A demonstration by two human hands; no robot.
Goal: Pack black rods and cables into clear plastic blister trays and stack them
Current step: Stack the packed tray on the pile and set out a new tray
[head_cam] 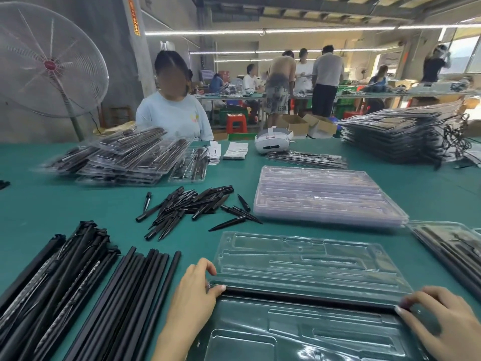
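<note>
Rod (307, 295), stiff and light, lies in the thin, flexible tray (299, 259); left hand (195, 290) and right hand (442, 316) pinch its two ends.

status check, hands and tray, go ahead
Left hand and right hand pressing black rod into open blister tray. Nothing in the way.

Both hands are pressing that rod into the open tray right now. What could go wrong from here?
1. The long black rod lies along the clear plastic blister tray's fold; the left hand and right hand press only its ends, so the middle may not seat.
2. The thin tray could buckle under uneven pressure.
</note>
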